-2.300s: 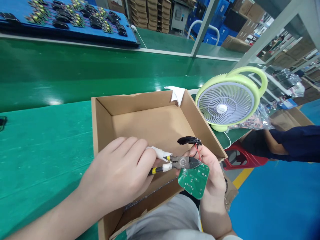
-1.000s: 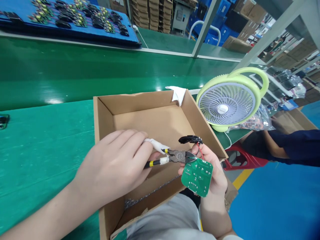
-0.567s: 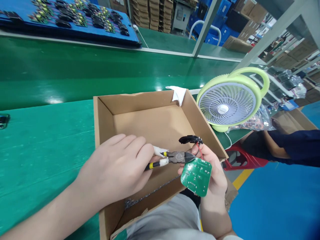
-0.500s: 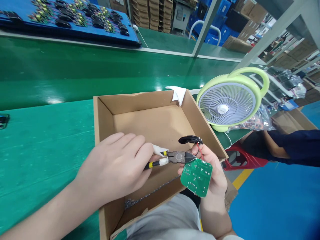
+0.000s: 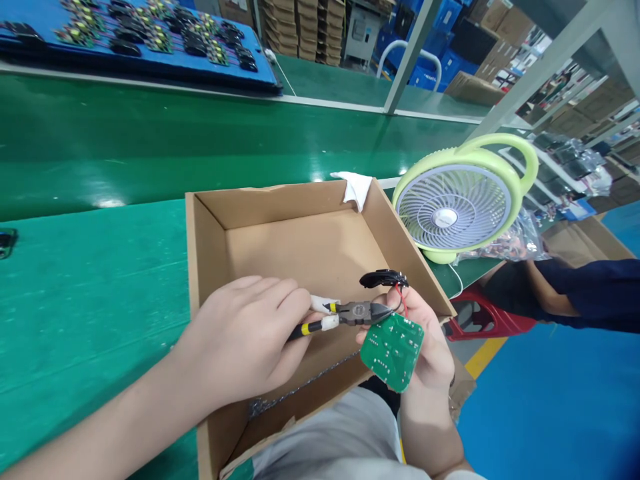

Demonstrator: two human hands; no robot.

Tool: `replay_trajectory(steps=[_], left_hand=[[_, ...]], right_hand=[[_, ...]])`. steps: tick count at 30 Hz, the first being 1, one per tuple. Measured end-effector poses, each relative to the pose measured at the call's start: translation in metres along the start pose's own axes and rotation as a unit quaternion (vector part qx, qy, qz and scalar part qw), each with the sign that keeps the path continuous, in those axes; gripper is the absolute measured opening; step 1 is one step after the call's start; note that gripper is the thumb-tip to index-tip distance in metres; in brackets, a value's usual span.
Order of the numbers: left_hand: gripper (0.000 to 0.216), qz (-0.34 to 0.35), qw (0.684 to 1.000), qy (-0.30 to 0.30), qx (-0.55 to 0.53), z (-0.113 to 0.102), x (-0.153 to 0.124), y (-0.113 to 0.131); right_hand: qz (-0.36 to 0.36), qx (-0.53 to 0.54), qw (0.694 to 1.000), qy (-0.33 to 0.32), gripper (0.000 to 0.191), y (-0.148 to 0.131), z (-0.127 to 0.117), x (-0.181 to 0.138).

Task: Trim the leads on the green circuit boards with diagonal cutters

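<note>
My left hand (image 5: 255, 333) is wrapped round the handles of a pair of diagonal cutters (image 5: 357, 313), their grips banded black, yellow and white. The jaws point right, and their tip lies at the upper edge of a green circuit board (image 5: 393, 351), by its wires. That board is in my right hand (image 5: 427, 333), whose fingers pass behind it. Red and dark wires (image 5: 401, 301) run from the board up to a black oval part (image 5: 384, 279), which the right fingertips also steady. Whether the jaws close on a wire cannot be made out.
Beneath my hands sits a cardboard box (image 5: 205, 233) with a white scrap (image 5: 356, 190) on its far corner. A green fan (image 5: 455, 207) stands to the right. Boards and black parts lie on a blue tray (image 5: 250, 40) at far left. Another person's sleeve (image 5: 595, 297) shows at right.
The left hand and cutters have shifted slightly right, bringing the jaw tip closer to the wires. The board and black part have moved only a little.
</note>
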State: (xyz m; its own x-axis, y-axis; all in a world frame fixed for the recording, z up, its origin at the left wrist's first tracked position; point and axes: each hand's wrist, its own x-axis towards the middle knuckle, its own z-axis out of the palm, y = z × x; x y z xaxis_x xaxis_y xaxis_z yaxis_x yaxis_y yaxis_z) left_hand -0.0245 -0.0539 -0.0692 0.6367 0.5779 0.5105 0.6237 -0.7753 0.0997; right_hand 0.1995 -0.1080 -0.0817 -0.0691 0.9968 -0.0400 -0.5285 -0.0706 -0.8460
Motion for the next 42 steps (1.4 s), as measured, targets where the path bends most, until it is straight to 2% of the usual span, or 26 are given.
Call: replay_trajectory(steps=[6,11,16,21,29,32,42], left_hand=[[0.026,0.018,0.996,0.011,0.081,-0.012,0.006,0.003],[0.029,0.019,0.994,0.011,0.108,-0.013,0.007,0.005],[0.025,0.014,0.997,0.005,0.076,-0.010,0.006,0.003],[0.020,-0.034,0.998,0.031,0.033,-0.006,0.001,0.000],[0.031,0.006,0.999,0.038,0.031,-0.008,0.008,0.012],[0.031,0.007,0.998,0.048,0.030,-0.006,0.010,0.015],[0.028,0.006,0.995,0.057,0.084,-0.006,0.005,0.020]], right_hand=[[-0.021,-0.028,0.999,-0.002,0.037,0.001,-0.003,-0.002],[-0.009,-0.025,0.999,-0.026,0.061,0.001,-0.005,-0.001],[-0.015,-0.067,0.998,0.008,0.049,0.001,-0.004,-0.003],[-0.027,-0.045,0.999,-0.012,0.054,0.001,-0.005,-0.002],[-0.015,-0.064,0.998,0.003,0.071,0.003,-0.010,0.004],[0.001,-0.049,0.999,0.019,0.069,0.004,-0.006,0.002],[-0.004,-0.063,0.998,-0.010,0.068,0.008,-0.009,0.004]])
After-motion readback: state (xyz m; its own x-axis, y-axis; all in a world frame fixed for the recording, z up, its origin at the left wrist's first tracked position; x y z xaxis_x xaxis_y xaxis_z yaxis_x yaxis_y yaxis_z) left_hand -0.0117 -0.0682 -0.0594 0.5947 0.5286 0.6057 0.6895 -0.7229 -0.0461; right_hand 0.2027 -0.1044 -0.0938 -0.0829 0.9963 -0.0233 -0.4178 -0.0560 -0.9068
